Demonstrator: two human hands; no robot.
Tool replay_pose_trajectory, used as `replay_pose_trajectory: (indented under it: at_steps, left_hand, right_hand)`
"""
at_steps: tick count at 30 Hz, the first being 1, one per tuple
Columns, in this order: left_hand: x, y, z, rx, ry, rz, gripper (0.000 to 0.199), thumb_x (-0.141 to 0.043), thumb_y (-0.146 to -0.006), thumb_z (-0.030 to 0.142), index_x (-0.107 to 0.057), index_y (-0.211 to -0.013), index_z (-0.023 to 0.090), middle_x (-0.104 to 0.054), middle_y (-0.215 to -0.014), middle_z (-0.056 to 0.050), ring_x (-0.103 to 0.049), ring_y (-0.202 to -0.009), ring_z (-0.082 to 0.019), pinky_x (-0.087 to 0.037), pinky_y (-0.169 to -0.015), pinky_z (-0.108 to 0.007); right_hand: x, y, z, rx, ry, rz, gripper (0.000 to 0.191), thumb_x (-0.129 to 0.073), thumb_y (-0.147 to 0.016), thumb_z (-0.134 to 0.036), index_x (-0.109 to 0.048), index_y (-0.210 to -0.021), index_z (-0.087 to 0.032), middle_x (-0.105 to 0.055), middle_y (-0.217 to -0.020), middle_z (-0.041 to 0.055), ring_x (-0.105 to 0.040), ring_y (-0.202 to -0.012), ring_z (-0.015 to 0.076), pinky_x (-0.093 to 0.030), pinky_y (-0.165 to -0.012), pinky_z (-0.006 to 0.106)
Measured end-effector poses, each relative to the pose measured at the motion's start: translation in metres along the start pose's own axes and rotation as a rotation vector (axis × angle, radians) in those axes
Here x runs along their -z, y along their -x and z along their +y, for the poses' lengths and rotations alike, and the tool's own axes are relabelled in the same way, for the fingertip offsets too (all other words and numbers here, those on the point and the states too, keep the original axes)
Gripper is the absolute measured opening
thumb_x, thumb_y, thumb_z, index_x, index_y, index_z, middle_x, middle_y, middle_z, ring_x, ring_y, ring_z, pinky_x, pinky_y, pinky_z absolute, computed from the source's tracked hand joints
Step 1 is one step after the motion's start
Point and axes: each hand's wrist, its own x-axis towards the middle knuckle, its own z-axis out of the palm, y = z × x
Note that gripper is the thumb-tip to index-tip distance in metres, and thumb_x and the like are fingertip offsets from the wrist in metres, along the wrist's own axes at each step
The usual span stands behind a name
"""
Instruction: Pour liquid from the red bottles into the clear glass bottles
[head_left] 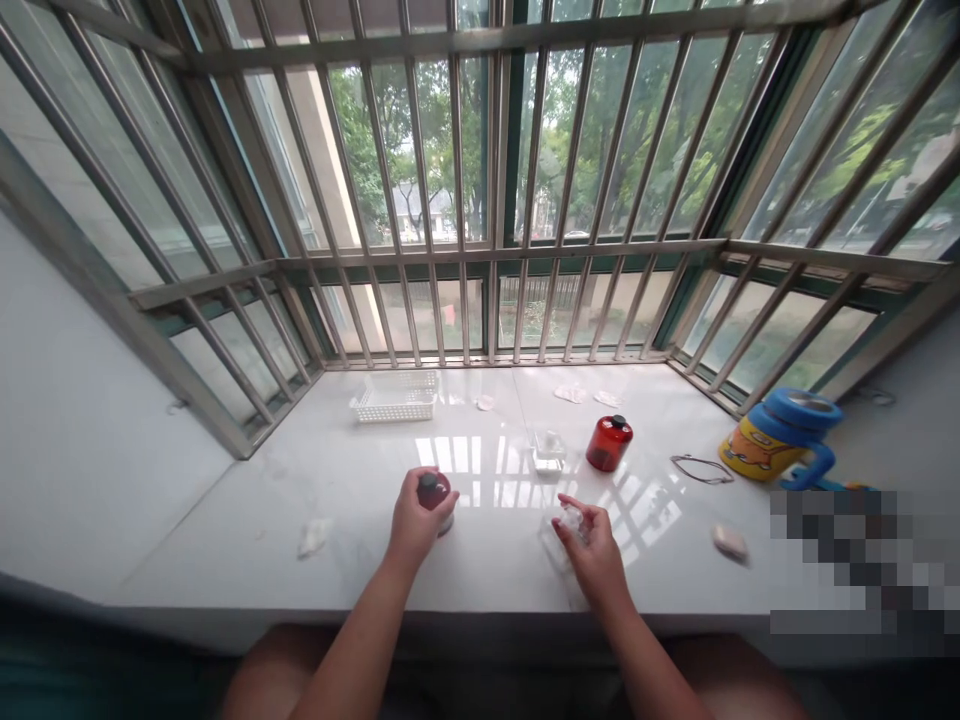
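My left hand [411, 515] is closed around a small dark red bottle [437, 491] with a black cap, close to the surface of the white sill [255, 545]. To the right, my right hand [596, 555] pinches a small clear piece [571, 520]; blur keeps me from telling its kind. A faint transparent shape lies beneath those fingers. Farther back stands a second bottle [609, 445], translucent red with a black cap. Beside that bottle sits a small clear container [548, 455] with something whitish in it.
At the back left is a white plastic basket [394, 400]. A blue and yellow mug [780, 435] lies tilted at the right, near a thin dark cord [701, 470]. White scraps [313, 538] and a pale pinkish piece [730, 543] lie around. Metal window bars [491, 300] enclose the sill.
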Motion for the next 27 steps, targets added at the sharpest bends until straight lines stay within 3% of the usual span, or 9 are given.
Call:
replay_pose_trajectory:
  at_steps: [12, 17, 19, 25, 27]
  left_hand:
    - [0.0, 0.0, -0.003, 0.014, 0.016, -0.017, 0.042, -0.087, -0.078, 0.036, -0.063, -0.111, 0.026, -0.072, -0.129, -0.009, -0.07, -0.116, -0.029, -0.054, -0.107, -0.048]
    - [0.001, 0.001, -0.003, 0.017, 0.014, -0.012, 0.042, -0.087, -0.077, 0.035, -0.063, -0.111, 0.026, -0.072, -0.129, -0.009, -0.07, -0.116, -0.029, -0.053, -0.108, -0.05]
    - [0.002, 0.001, -0.002, 0.025, 0.017, -0.012, 0.042, -0.087, -0.077, 0.035, -0.064, -0.11, 0.026, -0.073, -0.129, -0.009, -0.07, -0.116, -0.029, -0.053, -0.108, -0.051]
    - [0.001, 0.002, 0.005, 0.039, 0.022, 0.002, 0.04, -0.087, -0.076, 0.036, -0.065, -0.107, 0.025, -0.074, -0.128, -0.009, -0.071, -0.113, -0.029, -0.055, -0.106, -0.05]
    - [0.001, 0.002, 0.007, 0.045, 0.017, 0.004, 0.04, -0.087, -0.075, 0.036, -0.065, -0.107, 0.026, -0.074, -0.128, -0.009, -0.071, -0.114, -0.029, -0.054, -0.107, -0.051]
  right_hand:
    - [-0.009, -0.002, 0.019, 0.068, -0.097, -0.152, 0.05, -0.071, -0.095, -0.061, -0.062, -0.132, -0.028, -0.064, -0.151, 0.0121, -0.059, -0.142, 0.0345, -0.048, -0.12, 0.051]
    - [-0.016, 0.005, 0.02, 0.164, -0.025, -0.16, 0.083, -0.096, -0.07, -0.055, -0.053, -0.136, -0.03, -0.059, -0.154, 0.013, -0.061, -0.138, 0.0364, -0.053, -0.113, 0.052]
    - [-0.018, 0.006, 0.017, 0.193, 0.036, -0.16, 0.086, -0.098, -0.064, -0.055, -0.053, -0.134, -0.03, -0.06, -0.151, 0.0123, -0.061, -0.136, 0.037, -0.053, -0.112, 0.053]
    - [-0.019, 0.005, 0.009, 0.29, 0.112, -0.172, 0.051, -0.085, -0.079, -0.05, -0.064, -0.12, -0.028, -0.06, -0.143, 0.0112, -0.062, -0.133, 0.0348, -0.052, -0.112, 0.052]
    - [-0.018, 0.004, 0.008, 0.307, 0.111, -0.204, 0.048, -0.085, -0.078, -0.048, -0.065, -0.117, -0.028, -0.06, -0.141, 0.0111, -0.062, -0.132, 0.0345, -0.052, -0.113, 0.051]
